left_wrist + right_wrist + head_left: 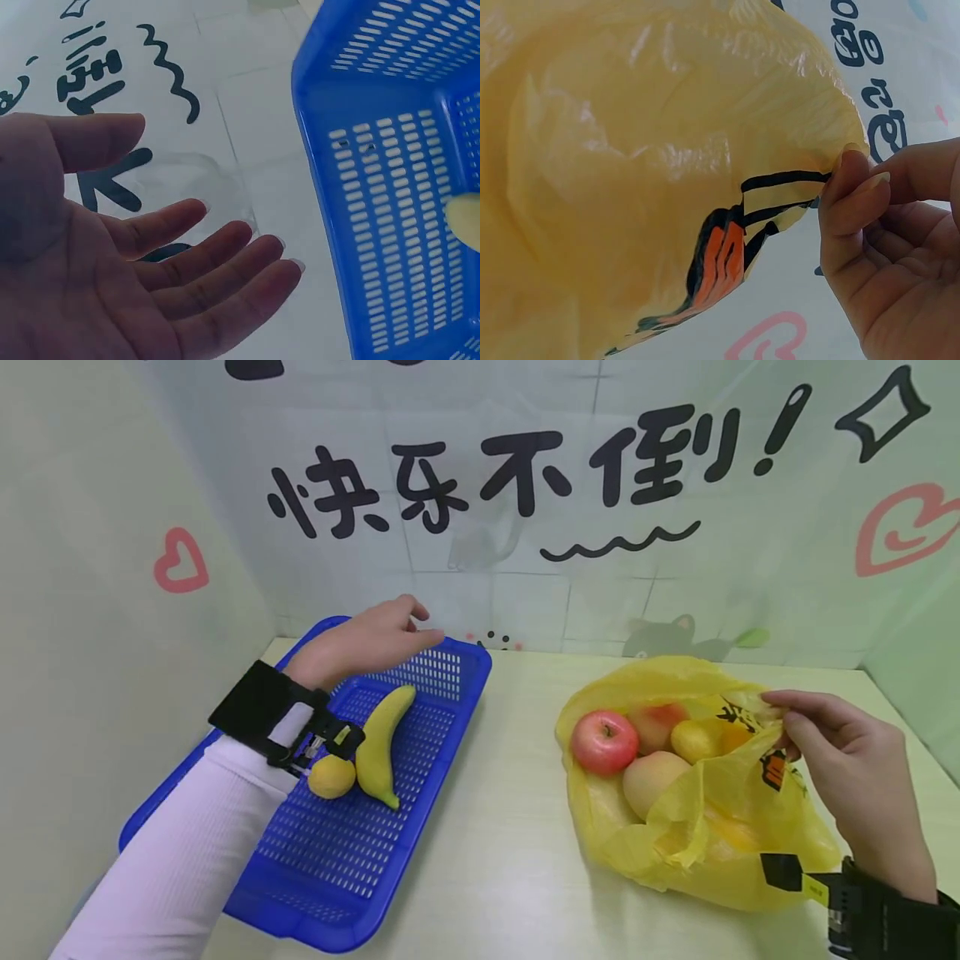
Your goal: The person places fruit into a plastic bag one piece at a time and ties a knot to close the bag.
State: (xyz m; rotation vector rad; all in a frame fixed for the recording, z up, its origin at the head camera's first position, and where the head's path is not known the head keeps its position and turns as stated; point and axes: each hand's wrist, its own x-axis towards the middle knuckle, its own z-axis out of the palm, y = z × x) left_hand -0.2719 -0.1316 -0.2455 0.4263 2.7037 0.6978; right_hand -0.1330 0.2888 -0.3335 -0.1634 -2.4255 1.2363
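My left hand is over the far end of a blue plastic basket, its fingers loosely extended and holding nothing. In the left wrist view the palm and separated fingers show beside the basket wall. A banana and a small yellow fruit lie inside the basket. My right hand pinches the right edge of a yellow plastic bag. Through the bag's mouth show a red apple, a peach-coloured round fruit, a yellow fruit and more fruit partly hidden by the plastic.
Both basket and bag rest on a pale table, the basket left, the bag right. Behind stands a light backdrop with black writing and pink hearts. A side wall borders the left.
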